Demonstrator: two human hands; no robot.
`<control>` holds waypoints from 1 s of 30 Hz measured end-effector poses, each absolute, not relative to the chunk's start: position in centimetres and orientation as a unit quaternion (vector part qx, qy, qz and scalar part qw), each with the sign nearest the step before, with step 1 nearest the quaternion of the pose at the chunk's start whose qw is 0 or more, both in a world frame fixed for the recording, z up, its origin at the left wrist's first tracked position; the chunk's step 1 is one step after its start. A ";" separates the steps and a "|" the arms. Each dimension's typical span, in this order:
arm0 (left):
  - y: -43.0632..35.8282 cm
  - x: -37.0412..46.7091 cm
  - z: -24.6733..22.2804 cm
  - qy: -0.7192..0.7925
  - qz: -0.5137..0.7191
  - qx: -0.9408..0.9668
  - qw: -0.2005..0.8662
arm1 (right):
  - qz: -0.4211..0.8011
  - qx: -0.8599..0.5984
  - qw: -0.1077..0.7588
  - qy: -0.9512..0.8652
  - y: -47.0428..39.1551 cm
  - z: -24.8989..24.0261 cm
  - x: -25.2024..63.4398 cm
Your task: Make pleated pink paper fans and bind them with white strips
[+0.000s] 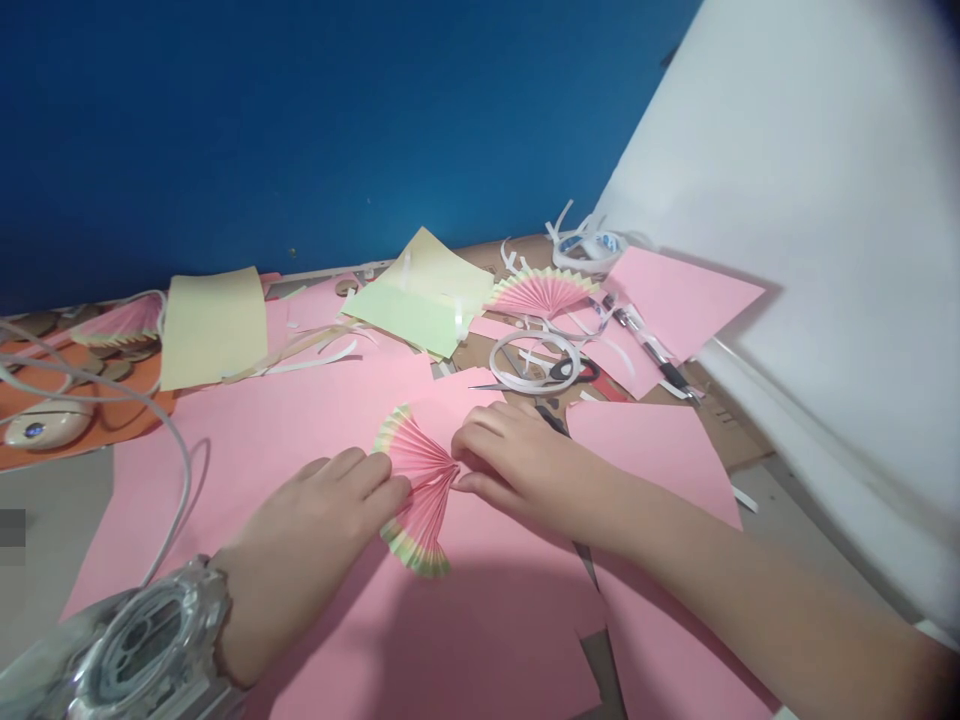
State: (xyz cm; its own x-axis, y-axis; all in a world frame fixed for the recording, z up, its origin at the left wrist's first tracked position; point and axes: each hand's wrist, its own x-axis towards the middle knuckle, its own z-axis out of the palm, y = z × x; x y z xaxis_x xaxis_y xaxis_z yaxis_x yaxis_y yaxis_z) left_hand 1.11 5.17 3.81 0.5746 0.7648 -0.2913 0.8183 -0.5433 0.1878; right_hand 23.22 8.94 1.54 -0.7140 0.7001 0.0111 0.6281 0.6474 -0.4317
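A pleated pink paper fan (pixel 426 490) with a yellow-green zigzag edge lies spread over a large pink paper sheet (pixel 247 440). My left hand (pixel 337 500), with a clear watch at the wrist, grips the fan's outer edge at the left, its fingers curled over the folds. At the narrow gathered point on the right, my right hand (pixel 510 460) pinches the fan between thumb and fingers. A white tape roll (pixel 534 361) lies flat just beyond my right hand, over dark-handled scissors (pixel 574 372).
Another pleated fan (pixel 549 293) lies behind the tape roll. A pen (pixel 652 345) and a pink square (pixel 686 300) are at the right, yellow-green paper squares (pixel 427 285) at the back. On the left sit a white mouse (pixel 49 423), its cable and coins (pixel 112 370). A blue wall (pixel 337 130) stands behind.
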 end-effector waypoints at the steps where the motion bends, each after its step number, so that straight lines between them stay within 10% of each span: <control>1: 5.2 1.1 3.8 0.452 -0.086 0.875 0.153 | 0.202 -0.368 0.090 -0.903 9.0 1.5 23.2; 30: 5.0 1.3 3.3 0.408 -0.049 0.907 0.088 | 0.193 -0.364 0.093 -0.906 8.9 1.3 23.2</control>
